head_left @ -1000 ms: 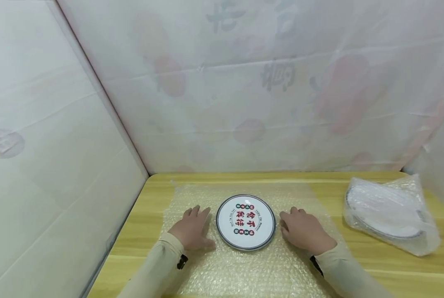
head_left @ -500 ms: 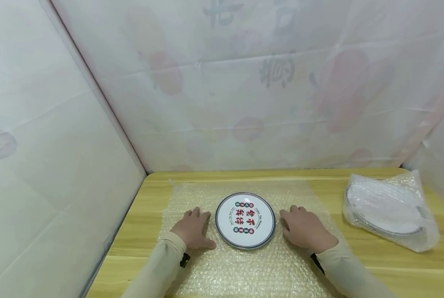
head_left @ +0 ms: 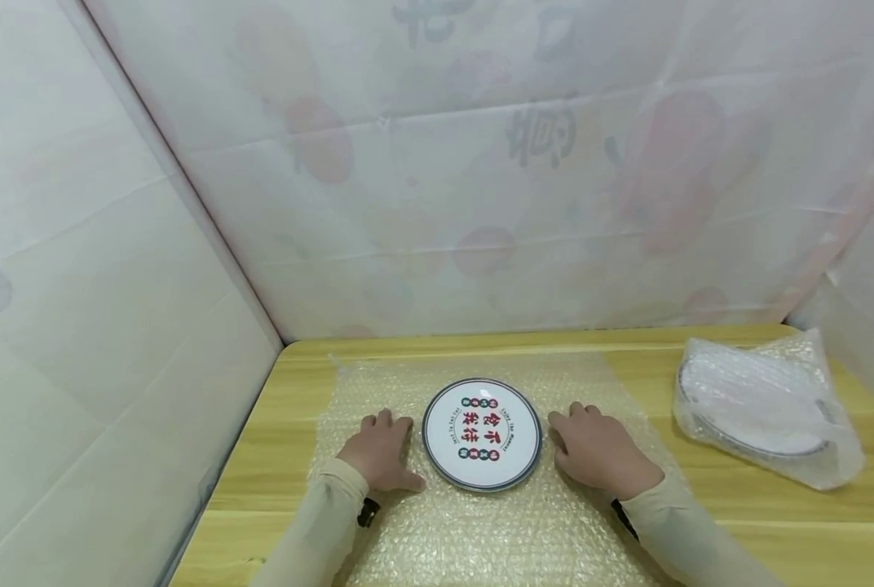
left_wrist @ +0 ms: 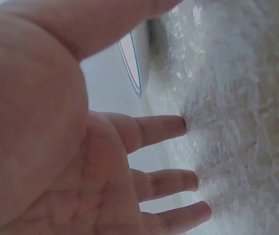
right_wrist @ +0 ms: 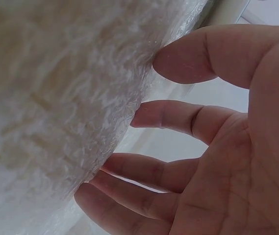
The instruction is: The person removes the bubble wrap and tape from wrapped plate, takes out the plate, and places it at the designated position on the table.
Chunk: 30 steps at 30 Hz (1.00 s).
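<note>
A round white plate (head_left: 482, 434) with a dark blue rim and red and green printing lies on a sheet of bubble wrap (head_left: 474, 530). Left of it, my left hand (head_left: 380, 453) rests its fingertips on the wrap, thumb pointing toward the plate. My right hand (head_left: 604, 453) is on the plate's other side, fingertips down on the wrap. In the left wrist view, spread fingers (left_wrist: 156, 132) meet the bubble wrap (left_wrist: 237, 127), with the plate's edge (left_wrist: 133, 63) beyond the thumb. The right wrist view has loosely bent fingertips against the bubble wrap (right_wrist: 65, 98). Neither hand holds anything.
At the right of the wooden table (head_left: 261, 465) lies another plate wrapped in bubble wrap (head_left: 767, 408). Pale printed sheets form a back wall (head_left: 437, 179) and a left wall (head_left: 114, 342) close to the table's edges.
The head view has shifted slightly. Both hands and the plate stay in nearly the same place on the bubble wrap.
</note>
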Tool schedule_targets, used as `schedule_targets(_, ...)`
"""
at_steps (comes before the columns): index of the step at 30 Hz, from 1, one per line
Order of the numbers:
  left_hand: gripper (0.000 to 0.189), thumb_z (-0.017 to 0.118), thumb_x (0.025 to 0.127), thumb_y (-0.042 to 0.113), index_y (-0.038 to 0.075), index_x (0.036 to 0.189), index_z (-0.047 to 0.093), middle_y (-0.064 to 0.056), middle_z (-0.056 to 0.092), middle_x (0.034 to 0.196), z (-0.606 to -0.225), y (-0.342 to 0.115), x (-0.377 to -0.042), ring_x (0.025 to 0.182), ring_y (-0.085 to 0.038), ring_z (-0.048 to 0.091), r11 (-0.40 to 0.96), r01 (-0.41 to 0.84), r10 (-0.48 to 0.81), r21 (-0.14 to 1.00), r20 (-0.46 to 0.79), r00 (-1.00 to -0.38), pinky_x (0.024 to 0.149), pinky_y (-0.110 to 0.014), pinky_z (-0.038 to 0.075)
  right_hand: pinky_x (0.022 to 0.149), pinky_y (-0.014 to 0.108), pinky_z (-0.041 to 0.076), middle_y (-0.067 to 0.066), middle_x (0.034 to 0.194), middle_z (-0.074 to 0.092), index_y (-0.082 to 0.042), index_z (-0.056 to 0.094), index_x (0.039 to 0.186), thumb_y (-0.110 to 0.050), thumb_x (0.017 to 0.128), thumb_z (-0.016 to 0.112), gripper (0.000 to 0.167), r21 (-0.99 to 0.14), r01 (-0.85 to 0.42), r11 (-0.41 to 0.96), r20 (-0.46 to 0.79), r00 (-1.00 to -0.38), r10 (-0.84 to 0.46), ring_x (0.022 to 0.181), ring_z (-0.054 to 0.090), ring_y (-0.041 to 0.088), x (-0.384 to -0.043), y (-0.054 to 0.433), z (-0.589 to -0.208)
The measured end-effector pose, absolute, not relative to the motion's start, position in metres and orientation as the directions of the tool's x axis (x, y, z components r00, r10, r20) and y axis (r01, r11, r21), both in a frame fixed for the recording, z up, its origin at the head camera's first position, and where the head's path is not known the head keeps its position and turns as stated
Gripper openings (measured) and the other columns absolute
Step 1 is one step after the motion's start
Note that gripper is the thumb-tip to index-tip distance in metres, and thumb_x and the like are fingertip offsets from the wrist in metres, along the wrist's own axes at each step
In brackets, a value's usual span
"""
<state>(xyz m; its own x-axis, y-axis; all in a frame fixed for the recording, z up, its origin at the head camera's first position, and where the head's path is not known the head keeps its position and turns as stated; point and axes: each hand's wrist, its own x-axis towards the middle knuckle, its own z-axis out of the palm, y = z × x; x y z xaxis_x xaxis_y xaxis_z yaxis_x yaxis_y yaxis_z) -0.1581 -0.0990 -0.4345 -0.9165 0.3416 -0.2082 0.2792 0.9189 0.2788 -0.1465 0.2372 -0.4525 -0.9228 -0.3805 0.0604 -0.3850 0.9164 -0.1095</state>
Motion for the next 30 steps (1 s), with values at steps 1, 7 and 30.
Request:
schedule_targets(1,0.097,0.090,0.072,0.050,0.005,0.148,0.051,-0.029,0.045,0.146,-0.4337,-0.0992,-0.1586,0.134,-0.054,0.043,0.920,0.272,0.337,0.282,-0.216,-0.916,0.092,-0.062,0.055,0.053,0.039,0.042,0.008,0.079,0.046,-0.010,0.058,0.093,-0.014,0.085,0.068,0.014,-0.110,-0.386,0.916,0.061,-0.923,-0.381,0.070,0.046,0.024,-0.1466,0.2368,-0.4531)
schedule_targets(7,0.101,0.090,0.070,0.056,0.004,0.147,0.051,-0.034,0.040,0.152,-0.4294,-0.0966,-0.1580,0.138,-0.056,0.040,0.929,0.246,0.311,0.278,-0.222,-0.924,0.093,-0.066,0.054,0.052,0.039,0.041,0.008,0.078,0.046,-0.010,0.057,0.092,-0.014,0.085,0.067,0.013,-0.100,-0.389,0.916,0.081,-0.920,-0.383,0.070,0.047,0.025,-0.1464,0.2354,-0.4547)
schedule_targets(30,0.095,0.097,0.064,0.047,0.006,0.139,0.057,-0.023,0.052,0.130,-0.4330,-0.0921,-0.1573,0.126,-0.049,0.049,0.930,0.261,0.311,0.260,-0.172,-0.935,0.077,-0.058,0.059,0.051,0.040,0.043,0.008,0.078,0.047,-0.010,0.059,0.094,-0.013,0.083,0.067,0.013,-0.084,-0.379,0.922,0.089,-0.924,-0.372,0.070,0.050,0.026,-0.1460,0.2366,-0.4553)
